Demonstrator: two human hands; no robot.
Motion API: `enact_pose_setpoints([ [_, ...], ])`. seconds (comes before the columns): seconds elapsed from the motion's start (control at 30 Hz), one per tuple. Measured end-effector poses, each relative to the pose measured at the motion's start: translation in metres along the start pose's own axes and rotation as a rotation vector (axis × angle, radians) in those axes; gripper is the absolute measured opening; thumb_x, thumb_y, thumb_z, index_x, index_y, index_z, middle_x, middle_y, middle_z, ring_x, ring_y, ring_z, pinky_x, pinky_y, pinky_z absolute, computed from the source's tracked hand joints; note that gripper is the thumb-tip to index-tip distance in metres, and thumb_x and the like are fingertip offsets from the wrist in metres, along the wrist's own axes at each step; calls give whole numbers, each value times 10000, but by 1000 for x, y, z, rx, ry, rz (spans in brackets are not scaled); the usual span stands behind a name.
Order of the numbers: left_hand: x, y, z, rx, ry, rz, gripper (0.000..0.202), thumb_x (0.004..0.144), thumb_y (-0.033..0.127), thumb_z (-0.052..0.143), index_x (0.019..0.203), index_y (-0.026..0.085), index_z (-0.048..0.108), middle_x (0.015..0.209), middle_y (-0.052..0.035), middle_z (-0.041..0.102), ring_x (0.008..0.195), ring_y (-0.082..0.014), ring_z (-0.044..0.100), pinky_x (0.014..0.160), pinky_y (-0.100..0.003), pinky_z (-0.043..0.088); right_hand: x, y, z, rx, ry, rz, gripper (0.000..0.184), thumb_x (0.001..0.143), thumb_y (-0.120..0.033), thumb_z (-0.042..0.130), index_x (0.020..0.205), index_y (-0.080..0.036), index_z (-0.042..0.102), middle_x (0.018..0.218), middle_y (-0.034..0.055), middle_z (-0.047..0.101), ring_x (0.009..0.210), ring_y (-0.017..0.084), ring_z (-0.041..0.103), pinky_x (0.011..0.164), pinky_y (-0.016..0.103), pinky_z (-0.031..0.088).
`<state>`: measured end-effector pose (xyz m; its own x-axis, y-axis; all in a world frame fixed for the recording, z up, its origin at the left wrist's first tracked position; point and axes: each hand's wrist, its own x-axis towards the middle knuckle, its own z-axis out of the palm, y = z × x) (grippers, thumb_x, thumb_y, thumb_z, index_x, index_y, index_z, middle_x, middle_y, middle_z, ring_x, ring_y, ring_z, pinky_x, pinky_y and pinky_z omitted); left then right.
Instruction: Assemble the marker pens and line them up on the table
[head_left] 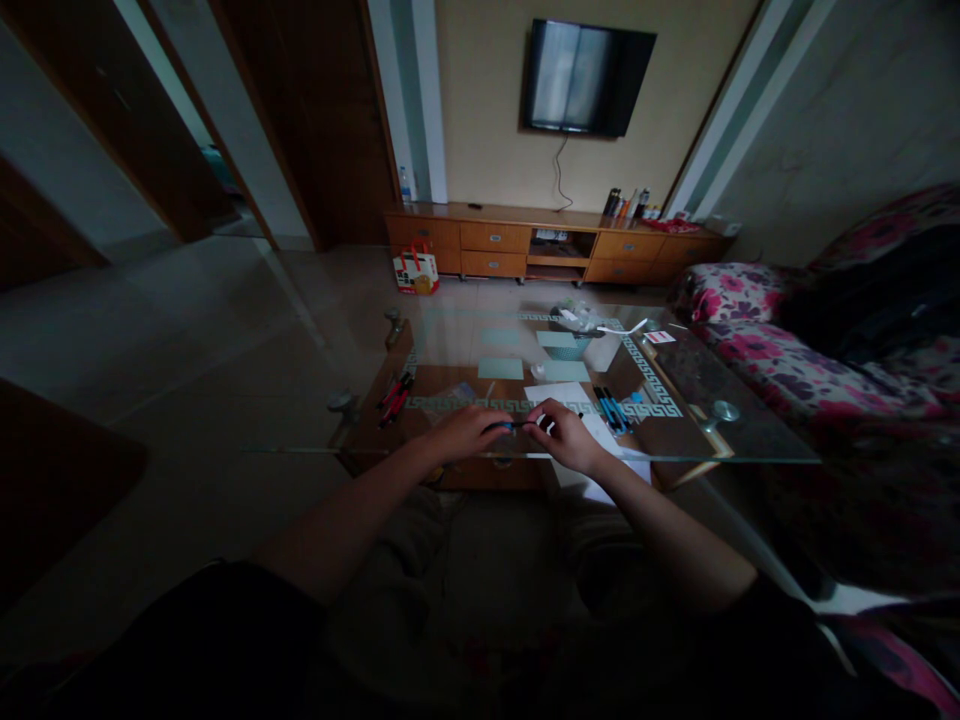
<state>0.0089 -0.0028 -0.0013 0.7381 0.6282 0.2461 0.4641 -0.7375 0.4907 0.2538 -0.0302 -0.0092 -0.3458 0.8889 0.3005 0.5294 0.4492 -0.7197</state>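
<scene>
Both my hands meet over the near edge of a glass coffee table (750, 440). My left hand (469, 432) is closed around one end of a dark pen (516, 425). My right hand (564, 432) pinches the pen's other end. White paper sheets (559, 394) lie just beyond and under my right hand. Several blue pens (611, 408) rest to the right of the paper, and several red and black pens (395, 394) lie to the left.
Pale green cards (500, 368) and a small basket (568, 345) sit farther back on the table. A floral sofa (787, 350) stands on the right. A wooden TV cabinet (555, 245) and a wall TV (587, 77) are at the back, and a bag (415, 270) on the floor.
</scene>
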Motion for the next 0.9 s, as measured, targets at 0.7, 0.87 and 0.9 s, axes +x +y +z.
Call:
enact_pose_setpoints([
  [0.7,-1,0,-1,-15,-22,-13,271,982,337,470,1161,237,646,1014,-41,712,910,-178,655,824,-271,462,-1,1,-1,-13,3,-11,279,867,-387,641,1076,-205,605,998,60,601,714,143,584,638,281,492],
  [0.87,-1,2,-2,-20,-16,-14,271,982,348,465,1152,238,644,1012,-41,709,909,-179,653,811,-268,461,1,-4,-2,-4,25,14,278,892,-461,600,947,-192,645,933,69,625,730,158,589,630,283,491],
  [0.9,-1,2,-2,-17,-16,-16,273,983,351,463,1153,237,644,1011,-40,708,907,-179,653,806,-265,461,1,-4,-2,9,31,20,288,887,-474,604,931,-192,645,916,65,629,729,159,591,631,283,490],
])
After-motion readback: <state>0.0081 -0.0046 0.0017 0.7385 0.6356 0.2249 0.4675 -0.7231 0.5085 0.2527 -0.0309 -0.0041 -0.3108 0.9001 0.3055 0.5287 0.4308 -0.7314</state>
